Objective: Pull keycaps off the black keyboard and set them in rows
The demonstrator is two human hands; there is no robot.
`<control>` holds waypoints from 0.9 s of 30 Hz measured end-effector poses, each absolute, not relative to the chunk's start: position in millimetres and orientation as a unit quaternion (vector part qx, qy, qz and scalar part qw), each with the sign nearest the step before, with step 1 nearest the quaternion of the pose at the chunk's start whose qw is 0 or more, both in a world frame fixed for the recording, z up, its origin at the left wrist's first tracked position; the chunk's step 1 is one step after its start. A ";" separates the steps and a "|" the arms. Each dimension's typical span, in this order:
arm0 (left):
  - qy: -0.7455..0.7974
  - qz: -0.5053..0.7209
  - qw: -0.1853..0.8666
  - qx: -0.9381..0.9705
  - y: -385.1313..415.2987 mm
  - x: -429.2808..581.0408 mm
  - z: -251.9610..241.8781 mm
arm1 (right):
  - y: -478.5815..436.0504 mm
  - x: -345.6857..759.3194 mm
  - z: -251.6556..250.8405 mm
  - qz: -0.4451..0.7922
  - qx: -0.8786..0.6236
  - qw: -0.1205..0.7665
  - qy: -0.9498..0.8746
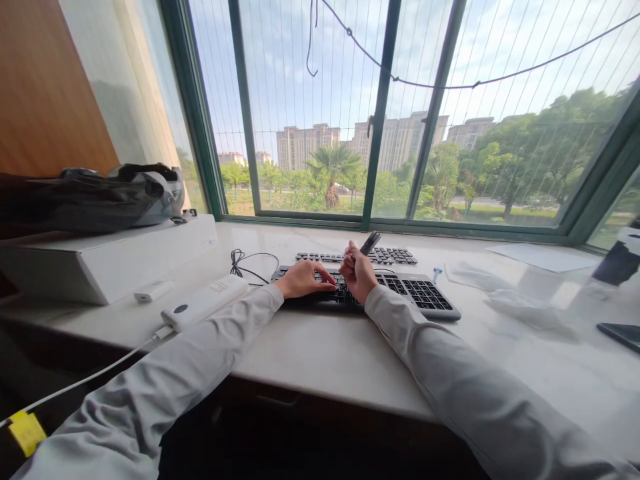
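Observation:
A black keyboard (420, 293) lies on the white windowsill counter (320, 347). My left hand (303, 279) rests on its left keys, fingers curled down and pressed on them. My right hand (359, 272) is closed around a dark slim tool (370, 243) that sticks up and to the right above the keys. A second row of loose black keys or another keyboard (395, 255) lies just behind. Both arms wear pale grey sleeves.
A white power strip (203, 303) with its cable lies left of the keyboard, near a small white adapter (153, 291) and a black cord (245, 263). A white box (100, 263) carries a dark bag (100, 197). Clear plastic wrap (525, 307) and a phone (623, 333) lie right.

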State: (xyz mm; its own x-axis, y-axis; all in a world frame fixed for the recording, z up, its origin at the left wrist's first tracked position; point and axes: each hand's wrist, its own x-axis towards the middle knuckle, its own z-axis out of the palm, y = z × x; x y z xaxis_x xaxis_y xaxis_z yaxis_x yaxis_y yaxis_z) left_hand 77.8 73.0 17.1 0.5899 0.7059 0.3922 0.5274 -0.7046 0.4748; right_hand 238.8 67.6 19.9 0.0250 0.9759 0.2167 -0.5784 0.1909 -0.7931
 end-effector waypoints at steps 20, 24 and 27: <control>0.342 0.275 0.176 0.881 70.7 77.4 19.9 | 71.3 233.3 12.9 0.578 -0.283 0.664 -0.381; 0.340 0.281 0.175 0.880 72.1 77.4 18.2 | 71.0 232.8 13.2 0.578 -0.293 0.663 -0.373; 0.339 0.281 0.175 0.881 72.4 77.6 17.8 | 68.7 231.5 14.5 0.581 -0.298 0.666 -0.361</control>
